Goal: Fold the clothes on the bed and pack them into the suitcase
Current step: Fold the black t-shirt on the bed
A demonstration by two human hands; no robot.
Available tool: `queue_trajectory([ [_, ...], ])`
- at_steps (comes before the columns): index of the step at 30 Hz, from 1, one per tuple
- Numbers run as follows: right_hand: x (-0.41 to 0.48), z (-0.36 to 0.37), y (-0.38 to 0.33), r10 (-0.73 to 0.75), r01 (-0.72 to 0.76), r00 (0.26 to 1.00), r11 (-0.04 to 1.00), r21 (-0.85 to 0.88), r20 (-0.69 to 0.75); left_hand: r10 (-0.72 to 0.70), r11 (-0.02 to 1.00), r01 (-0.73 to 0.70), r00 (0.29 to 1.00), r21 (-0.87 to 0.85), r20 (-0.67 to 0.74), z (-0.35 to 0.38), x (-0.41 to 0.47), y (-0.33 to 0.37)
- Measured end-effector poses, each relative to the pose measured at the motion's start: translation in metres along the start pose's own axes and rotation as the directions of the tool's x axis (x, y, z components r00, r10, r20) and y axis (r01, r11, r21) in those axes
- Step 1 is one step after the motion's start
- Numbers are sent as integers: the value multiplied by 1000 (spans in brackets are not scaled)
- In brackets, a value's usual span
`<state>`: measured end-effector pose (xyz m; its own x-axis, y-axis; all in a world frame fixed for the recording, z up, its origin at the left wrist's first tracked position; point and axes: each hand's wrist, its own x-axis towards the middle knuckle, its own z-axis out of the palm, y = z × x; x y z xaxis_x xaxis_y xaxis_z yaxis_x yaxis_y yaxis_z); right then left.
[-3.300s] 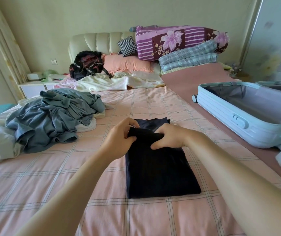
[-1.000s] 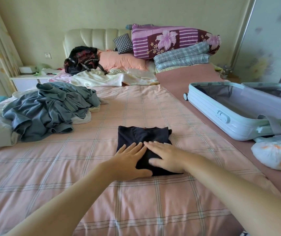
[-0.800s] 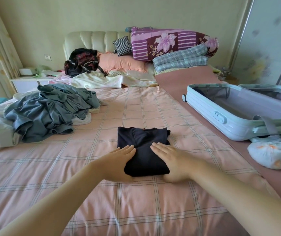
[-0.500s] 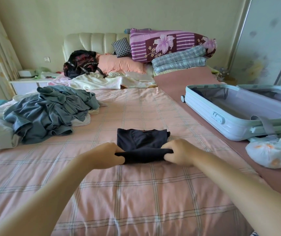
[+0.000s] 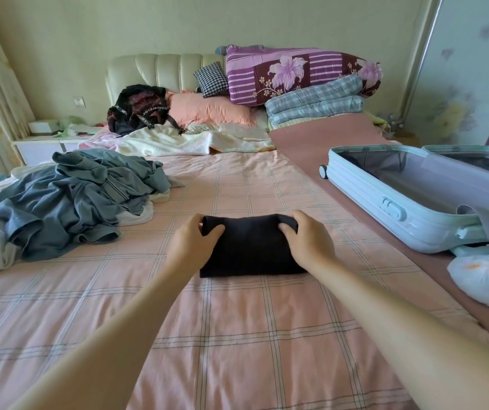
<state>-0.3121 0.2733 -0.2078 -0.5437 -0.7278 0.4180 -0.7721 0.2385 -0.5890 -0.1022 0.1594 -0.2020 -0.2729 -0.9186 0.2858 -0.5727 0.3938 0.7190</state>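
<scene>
A black garment (image 5: 252,247) lies folded into a small thick rectangle in the middle of the pink checked bed (image 5: 237,335). My left hand (image 5: 191,245) grips its far left corner, thumb on top. My right hand (image 5: 308,239) grips its far right corner the same way. A light blue suitcase (image 5: 391,202) lies open on the right side of the bed, its near half showing a grey lining. A heap of unfolded grey-blue clothes (image 5: 74,196) sits at the left.
A white bundle with orange marks (image 5: 482,279) lies in front of the suitcase. Pillows, a purple flowered quilt (image 5: 296,72), a checked blanket and a dark backpack (image 5: 139,109) pile up at the headboard. A nightstand (image 5: 45,143) stands at the far left.
The long black garment was folded in half, pressed flat with both palms, then its near edge was lifted and carried over to the far side. It is now a smaller bundle.
</scene>
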Motion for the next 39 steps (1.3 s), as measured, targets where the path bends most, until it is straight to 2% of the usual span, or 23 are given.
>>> queue_trajectory([
  [2, 7, 9, 3, -24, 24, 999, 999, -31, -22, -40, 999, 41, 999, 14, -16, 4, 8, -2],
  [4, 13, 20, 7, -21, 19, 999, 996, -89, -24, -34, 979, 44, 998, 197, -52, 14, 12, -7],
  [5, 16, 25, 9, -23, 19, 999, 994, -104, -32, 32, 954, -3, 995, 301, -91, 21, 13, -7],
  [7, 19, 35, 10, -32, 26, 998, 994, -104, -51, 284, 899, -207, 946, 387, -155, 33, 12, 5],
  [8, 21, 37, 9, -29, 23, 998, 994, -107, -57, 391, 869, -325, 913, 374, -116, 38, 11, 14],
  [10, 25, 40, 10, -16, 10, 999, 982, -189, -33, 499, 787, -497, 861, 365, 97, 49, 9, 22],
  [11, 27, 43, 11, -49, 37, 998, 959, -281, -35, 482, 757, -526, 850, 386, 213, 57, 6, 18],
  [13, 32, 46, 10, -219, 176, 975, 881, -438, -48, 361, 772, -483, 868, 413, 341, 65, 3, 5],
  [15, 35, 47, 9, -441, 408, 898, 826, -388, 4, 280, 815, -429, 881, 391, 382, 66, 5, -3],
  [16, 34, 47, 9, -476, 481, 874, 823, -302, 95, 255, 817, -417, 881, 398, 399, 65, 6, -5],
  [17, 30, 47, 9, -427, 473, 875, 854, -218, 229, 225, 814, -404, 882, 417, 415, 63, 7, -5],
  [18, 26, 48, 11, -317, 405, 867, 897, -175, 384, 190, 813, -386, 883, 436, 428, 60, 8, -6],
  [20, 22, 47, 20, -131, 273, 831, 943, -192, 541, 122, 836, -335, 886, 435, 447, 50, 10, -10],
  [23, 19, 34, 30, -102, 243, 818, 953, -181, 566, 132, 819, -397, 833, 415, 537, 30, 8, -21],
  [25, 17, 22, 34, -118, 271, 782, 948, -164, 612, 159, 770, -476, 788, 426, 594, 18, 5, -25],
  [27, 13, 13, 36, -139, 325, 744, 930, -173, 653, 149, 748, -491, 779, 446, 608, 7, 2, -26],
  [29, 9, 10, 34, -150, 334, 740, 928, -164, 655, 155, 725, -500, 788, 473, 596, 0, 0, -25],
  [34, 3, 7, 22, -172, 311, 834, 931, -189, 524, 181, 709, -483, 829, 514, 530, -6, 1, -16],
  [36, -1, -3, 10, -237, 375, 838, 904, -204, 491, 252, 705, -473, 864, 529, 437, -10, 3, -17],
  [39, -23, -17, -19, -399, 541, 785, 814, -210, 475, 200, 740, -393, 904, 546, 379, -22, 4, -23],
])
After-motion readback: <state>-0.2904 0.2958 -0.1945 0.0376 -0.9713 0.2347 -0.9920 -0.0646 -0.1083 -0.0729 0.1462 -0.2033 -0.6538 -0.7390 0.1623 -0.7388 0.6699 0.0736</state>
